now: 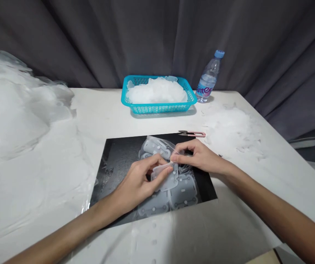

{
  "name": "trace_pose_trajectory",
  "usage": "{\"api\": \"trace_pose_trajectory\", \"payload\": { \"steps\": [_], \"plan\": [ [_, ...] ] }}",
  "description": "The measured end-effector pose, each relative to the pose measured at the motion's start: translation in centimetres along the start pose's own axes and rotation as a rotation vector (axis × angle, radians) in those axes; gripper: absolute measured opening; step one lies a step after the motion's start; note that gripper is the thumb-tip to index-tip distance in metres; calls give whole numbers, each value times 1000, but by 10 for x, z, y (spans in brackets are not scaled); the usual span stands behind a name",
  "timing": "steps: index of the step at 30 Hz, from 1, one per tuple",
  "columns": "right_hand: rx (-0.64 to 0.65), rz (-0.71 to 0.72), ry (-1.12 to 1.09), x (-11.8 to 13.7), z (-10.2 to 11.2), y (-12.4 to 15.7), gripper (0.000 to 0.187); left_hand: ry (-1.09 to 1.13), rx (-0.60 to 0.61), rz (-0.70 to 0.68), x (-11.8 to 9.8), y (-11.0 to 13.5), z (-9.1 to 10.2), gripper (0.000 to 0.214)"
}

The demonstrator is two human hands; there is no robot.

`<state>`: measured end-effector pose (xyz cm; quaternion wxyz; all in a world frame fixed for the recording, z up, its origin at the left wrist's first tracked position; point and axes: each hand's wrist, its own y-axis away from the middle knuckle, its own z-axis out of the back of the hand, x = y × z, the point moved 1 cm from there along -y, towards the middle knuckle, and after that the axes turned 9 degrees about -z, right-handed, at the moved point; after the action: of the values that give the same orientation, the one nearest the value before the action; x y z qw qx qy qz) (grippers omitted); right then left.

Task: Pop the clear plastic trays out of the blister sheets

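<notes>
Film (183, 190) is lying over mid/right part of mat (121, 157), running off its near edge. L hand (139, 179) is sitting over mat centre, thumb + index pinching a piece (164, 181). R hand (197, 156) is sitting just right of it, thumb + index pressing together on thin film at piece's far edge; can't tell if same layer. Other R fingers are curling in, tips hidden.

Risks (my read): piece is looking thin, so uneven pull btw hands could be tearing it past its outline. Layers are overlapping + reflecting, so wrong one may be getting pulled. Snips (197, 134) are lying at mat's far edge, close to R hand: poss. nick if knuckles are bumping blades. Scraps (231, 126) are spreading right of mat; loose bits could be clinging to film (static, guess). Pile (22, 102) is spreading left of mat; a slide could be covering work. Basket (159, 106) is standing beyond mat, heaped; a knock could be spilling it. Bottle (215, 68) is standing beyond mat's far-right corner, capped; tipping = mess.

Text: only bottle's label (205, 88) is showing any, approx "ante", rest curving away/unclear. Nothing else legible.
</notes>
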<state>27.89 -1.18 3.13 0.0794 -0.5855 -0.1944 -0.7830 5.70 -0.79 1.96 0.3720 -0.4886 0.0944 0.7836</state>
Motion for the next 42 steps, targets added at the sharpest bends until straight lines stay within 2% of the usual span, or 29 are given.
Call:
{"api": "trace_pose_trajectory", "payload": {
  "steps": [5,8,15,18,21,23,27,29,32,34,38,39,42],
  "plan": [
    [62,12,-19,2,5,2,34,10,28,114,0,-3,3,28],
    [58,22,-1,1,6,2,34,83,51,172,-1,-6,4,32],
    [5,74,103,0,-1,7,24,260,134,212,-1,-11,6,34],
    [-105,120,213,-5,-3,2,18,281,161,237,0,-10,4,34],
    [-338,159,338,-11,2,-10,14,288,188,222,1,-8,2,34],
    [-448,151,382,-14,9,-18,17,278,204,186,1,-7,1,34],
    [-461,194,531,-17,14,-21,20,247,156,142,0,-8,1,31],
    [-485,265,597,-16,13,-14,15,270,107,138,-1,-8,2,30],
    [-565,355,581,-7,11,1,23,294,35,130,-1,-7,1,28],
    [-504,394,528,1,9,11,18,292,14,114,0,-5,1,26],
    [-98,397,385,11,6,21,18,261,-28,65,1,-4,3,23],
    [-44,391,353,12,6,22,18,250,-38,55,0,-4,4,23],
    [-11,412,319,12,5,22,9,241,-38,31,-3,-4,4,21]
  ]
}}
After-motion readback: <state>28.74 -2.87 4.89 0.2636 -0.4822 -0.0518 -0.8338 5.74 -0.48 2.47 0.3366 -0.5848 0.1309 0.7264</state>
